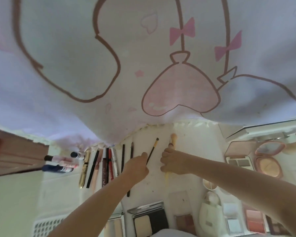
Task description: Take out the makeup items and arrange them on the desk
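Note:
My left hand (pixel 138 165) pinches a thin black-and-yellow makeup brush (pixel 153 149) near its lower end, tip pointing up and right. My right hand (pixel 173 162) grips a thicker cream-handled brush (pixel 173 140), its peach bristles sticking out above the fist and its yellow handle end below. To the left, a row of slim makeup items (pixel 99 165) lies side by side on the white desk (pixel 191 151): gold tube, black pens, lip glosses, pencils. Small bottles (pixel 60 164) lie further left.
Open palettes and compacts lie along the near edge (pixel 150 219) and at the right (pixel 239 161), with a round pink compact (pixel 267 165). A white pouch (pixel 211 211) sits at the lower right. A printed curtain (pixel 143 65) hangs over the back. Books stand at the left (pixel 15 154).

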Demonstrator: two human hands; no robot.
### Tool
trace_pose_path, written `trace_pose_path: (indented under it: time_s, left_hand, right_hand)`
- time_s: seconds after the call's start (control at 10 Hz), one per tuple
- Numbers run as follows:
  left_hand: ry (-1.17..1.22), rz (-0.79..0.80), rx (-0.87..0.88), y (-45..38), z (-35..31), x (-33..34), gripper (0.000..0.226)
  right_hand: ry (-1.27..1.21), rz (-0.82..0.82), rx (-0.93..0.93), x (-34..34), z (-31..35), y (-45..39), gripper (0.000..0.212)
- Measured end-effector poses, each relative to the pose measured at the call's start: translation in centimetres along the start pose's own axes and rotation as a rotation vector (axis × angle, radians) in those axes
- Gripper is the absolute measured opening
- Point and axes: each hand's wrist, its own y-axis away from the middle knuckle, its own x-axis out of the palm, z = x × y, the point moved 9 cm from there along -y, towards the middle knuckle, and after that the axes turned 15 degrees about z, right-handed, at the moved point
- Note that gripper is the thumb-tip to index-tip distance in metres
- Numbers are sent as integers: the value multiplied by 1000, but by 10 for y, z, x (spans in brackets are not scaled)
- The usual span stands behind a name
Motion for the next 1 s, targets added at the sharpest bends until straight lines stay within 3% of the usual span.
trace_pose_path:
  time_s: [0.2,0.3,0.4,0.5,0.6,0.7,0.9,1.0]
  left_hand:
    - [223,-4,-71,15,13,26,28]
    - [374,-30,-131,15,22,31,28]
    - [405,-5,-153,15,23,39,28]
    - [378,21,-153,17,25,45,28]
    - [346,44,-141,21,28,45,29]
    - [278,9,-129,28,28,45,29]
    - [135,-206,-38,36,22,44,32]
    - [57,-189,30,34,14,45,49]
  right_hand:
    - [175,-116,-42,-15,19,-24,24]
    - [134,-164,25,-21,20,-28,22]
    - [-71,-110,197,-8,8,-25,39]
    - [-349,-165,410,-1,-8,-10,56]
    - [-572,-119,433,12,-6,-3,51]
    - [-688,-87,329,23,4,-5,53]
    - [-773,-121,411,36,1,11,58]
    - [-845,-164,445,31,-5,30,54]
